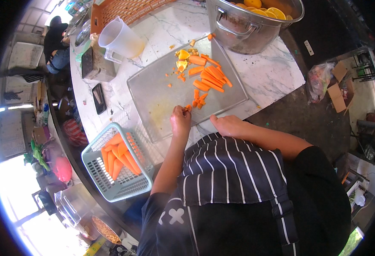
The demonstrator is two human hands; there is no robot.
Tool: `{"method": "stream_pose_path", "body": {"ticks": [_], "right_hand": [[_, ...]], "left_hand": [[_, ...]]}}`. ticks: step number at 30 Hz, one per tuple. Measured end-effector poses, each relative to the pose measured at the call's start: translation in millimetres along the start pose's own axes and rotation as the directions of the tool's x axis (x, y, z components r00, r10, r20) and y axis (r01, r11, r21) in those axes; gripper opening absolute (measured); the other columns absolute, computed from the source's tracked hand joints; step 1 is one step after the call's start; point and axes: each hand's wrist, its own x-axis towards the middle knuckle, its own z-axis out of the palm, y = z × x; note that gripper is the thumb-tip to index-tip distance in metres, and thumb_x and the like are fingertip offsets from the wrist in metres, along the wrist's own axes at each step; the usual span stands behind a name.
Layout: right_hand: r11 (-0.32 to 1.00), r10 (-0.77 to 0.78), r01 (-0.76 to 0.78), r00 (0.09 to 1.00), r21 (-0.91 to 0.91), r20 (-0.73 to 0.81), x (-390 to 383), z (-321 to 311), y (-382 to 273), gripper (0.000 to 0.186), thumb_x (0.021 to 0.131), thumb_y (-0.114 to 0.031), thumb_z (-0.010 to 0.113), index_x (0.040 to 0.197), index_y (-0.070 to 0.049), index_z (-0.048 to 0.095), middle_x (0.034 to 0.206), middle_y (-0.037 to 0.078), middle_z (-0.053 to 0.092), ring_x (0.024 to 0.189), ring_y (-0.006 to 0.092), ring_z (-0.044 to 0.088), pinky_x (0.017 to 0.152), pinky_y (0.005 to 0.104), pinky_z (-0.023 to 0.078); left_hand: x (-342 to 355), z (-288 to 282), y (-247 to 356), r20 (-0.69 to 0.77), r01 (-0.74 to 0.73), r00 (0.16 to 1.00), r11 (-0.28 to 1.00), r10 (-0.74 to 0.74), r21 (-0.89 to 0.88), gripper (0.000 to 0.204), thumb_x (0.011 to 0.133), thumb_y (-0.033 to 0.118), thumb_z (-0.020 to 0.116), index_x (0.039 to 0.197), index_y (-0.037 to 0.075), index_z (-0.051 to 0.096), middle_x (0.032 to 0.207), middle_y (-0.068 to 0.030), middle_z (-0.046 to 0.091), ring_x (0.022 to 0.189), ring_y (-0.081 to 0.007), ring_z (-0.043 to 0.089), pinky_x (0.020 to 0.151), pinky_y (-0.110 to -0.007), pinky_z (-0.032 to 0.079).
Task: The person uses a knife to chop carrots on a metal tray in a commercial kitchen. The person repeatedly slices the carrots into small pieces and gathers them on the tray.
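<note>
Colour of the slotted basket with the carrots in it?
The basket is pale blue; head view shows it best.

The bare left hand [180, 121] hides part of the small orange carrot pieces [188, 108] behind its curled fingers, so whether it grips any cannot be told. The bare right hand [230, 126] conceals its palm, and what lies within it cannot be made out. Orange crumbs [169, 85] on the grey rectangular cutting board [153, 91] are too small to identify. The top edge crops the large silver metal pot [249, 42] and the orange-brown plastic crate [117, 13]; yellow-orange citrus slices [277, 13] cover the pot's deeper contents. Long peeled carrots [118, 155] mostly cover the pale blue plastic basket's [129, 190] floor. The crumpled translucent plastic bag's [319, 81] contents are indistinct.
</note>
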Motion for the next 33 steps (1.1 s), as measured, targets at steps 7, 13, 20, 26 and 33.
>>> {"method": "stream_pose_path", "body": {"ticks": [7, 13, 20, 26, 33], "right_hand": [[1.000, -0.022, 0.022, 1.000, -0.021, -0.010, 14.8, 12.3, 8.7, 0.023, 0.084, -0.011, 0.047, 0.101, 0.004, 0.046, 0.082, 0.024, 0.064, 0.078, 0.0388, 0.065, 0.065, 0.0488, 0.051], [1.000, -0.022, 0.022, 1.000, -0.014, 0.005, 18.5, 16.5, 19.2, 0.024, 0.085, -0.011, 0.047, 0.103, 0.004, 0.046, 0.084, 0.025, 0.064, 0.081, 0.0387, 0.065, 0.067, 0.0493, 0.050], [0.996, 0.009, -0.003, 0.998, 0.091, -0.069, 11.7, 17.3, 29.9, 0.032, 0.076, -0.004, 0.053, 0.105, 0.003, 0.042, 0.075, 0.023, 0.062, 0.075, 0.0396, 0.063, 0.061, 0.0481, 0.048], [0.999, -0.043, 0.043, 0.998, -0.001, -0.052, 2.3, 7.1, 21.6, 0.031, 0.076, -0.004, 0.053, 0.104, 0.003, 0.042, 0.075, 0.022, 0.063, 0.072, 0.0387, 0.063, 0.059, 0.0483, 0.048], [0.997, -0.004, 0.002, 1.000, -0.075, -0.024, 9.0, 10.0, 18.0, 0.024, 0.081, -0.010, 0.051, 0.101, 0.002, 0.045, 0.078, 0.021, 0.065, 0.074, 0.0370, 0.065, 0.061, 0.0479, 0.051]], "left_hand": [[-3.9, 0.1, 0.5, 0.013, -0.003, 1.000, 0.998, 0.003, -0.062, 0.010, 0.073, 0.002, 0.064, 0.078, 0.000, 0.055, 0.077, -0.0159, 0.060, 0.068, -0.0310, 0.061, 0.061, -0.039, 0.049], [-2.0, 5.9, 2.6, -0.040, 0.158, 0.984, 0.959, -0.172, -0.237, 0.010, 0.076, 0.004, 0.063, 0.083, -0.001, 0.058, 0.075, -0.0136, 0.060, 0.066, -0.0259, 0.061, 0.061, -0.036, 0.049], [4.9, 0.3, -12.6, 0.110, 0.101, 0.989, 0.995, -0.101, 0.014, 0.024, 0.077, 0.009, 0.068, 0.098, 0.000, 0.062, 0.085, -0.0143, 0.060, 0.076, -0.0295, 0.061, 0.068, -0.039, 0.049], [-4.3, -3.7, -12.6, 0.162, 0.001, 0.986, 0.969, -0.042, 0.246, 0.021, 0.079, 0.013, 0.065, 0.098, 0.005, 0.064, 0.090, -0.0154, 0.060, 0.081, -0.0341, 0.060, 0.071, -0.042, 0.049], [-7.3, 0.5, -9.9, 0.203, 0.088, 0.972, 0.987, -0.115, 0.138, 0.009, 0.081, 0.010, 0.061, 0.088, 0.004, 0.062, 0.086, -0.0175, 0.058, 0.079, -0.0378, 0.059, 0.069, -0.045, 0.047]]}}
